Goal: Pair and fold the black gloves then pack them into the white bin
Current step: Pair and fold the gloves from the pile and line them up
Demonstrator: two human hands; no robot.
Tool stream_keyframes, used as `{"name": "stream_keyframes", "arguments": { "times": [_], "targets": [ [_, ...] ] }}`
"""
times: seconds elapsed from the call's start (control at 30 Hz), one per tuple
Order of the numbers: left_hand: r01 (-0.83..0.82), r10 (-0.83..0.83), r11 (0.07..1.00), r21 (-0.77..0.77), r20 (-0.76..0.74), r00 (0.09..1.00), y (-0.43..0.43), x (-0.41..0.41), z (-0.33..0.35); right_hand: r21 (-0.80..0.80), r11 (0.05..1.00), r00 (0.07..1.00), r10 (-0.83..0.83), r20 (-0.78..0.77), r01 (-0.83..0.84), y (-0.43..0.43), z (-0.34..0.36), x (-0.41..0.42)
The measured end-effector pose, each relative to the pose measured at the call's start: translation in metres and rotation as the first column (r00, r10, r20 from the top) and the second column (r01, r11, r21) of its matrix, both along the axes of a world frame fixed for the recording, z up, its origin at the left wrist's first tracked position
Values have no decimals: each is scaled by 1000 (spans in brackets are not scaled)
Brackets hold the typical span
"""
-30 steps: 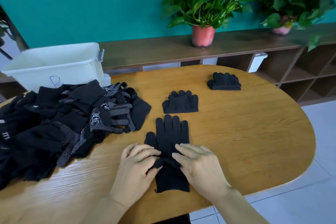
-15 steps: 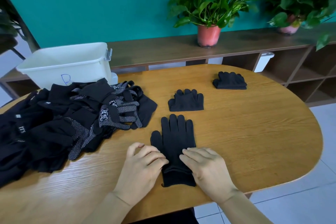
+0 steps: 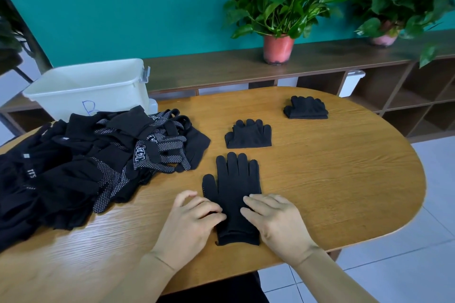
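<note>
Glove pair (image 3: 234, 184) flatter (pinch gone)

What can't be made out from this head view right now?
All in the head view:
- white bin floor: hidden by its near wall.
- glove pile: cut off by the left edge.
- flat gloves: the top one covers any beneath.
- left hand: its own back hides whether the fingers pinch the gloves.
</note>
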State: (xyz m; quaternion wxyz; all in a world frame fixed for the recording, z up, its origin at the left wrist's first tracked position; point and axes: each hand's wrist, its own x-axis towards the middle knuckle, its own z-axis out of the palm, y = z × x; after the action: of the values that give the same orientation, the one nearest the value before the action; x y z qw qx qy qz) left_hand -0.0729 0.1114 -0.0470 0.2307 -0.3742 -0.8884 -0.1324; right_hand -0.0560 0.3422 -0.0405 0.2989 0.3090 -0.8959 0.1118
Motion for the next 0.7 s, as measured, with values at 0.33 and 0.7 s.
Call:
{"name": "stream_keyframes", "arguments": {
  "times": [0.33, 0.7],
  "targets": [
    [-307, 158, 874, 377, 376, 913, 16, -33, 32, -281, 906, 949, -304, 85, 316, -11, 20, -28],
    [-160, 299, 913, -374, 352, 887, 32, -32, 7, 322, 909, 722, -409, 558, 266, -23, 3, -25]
  ]
}}
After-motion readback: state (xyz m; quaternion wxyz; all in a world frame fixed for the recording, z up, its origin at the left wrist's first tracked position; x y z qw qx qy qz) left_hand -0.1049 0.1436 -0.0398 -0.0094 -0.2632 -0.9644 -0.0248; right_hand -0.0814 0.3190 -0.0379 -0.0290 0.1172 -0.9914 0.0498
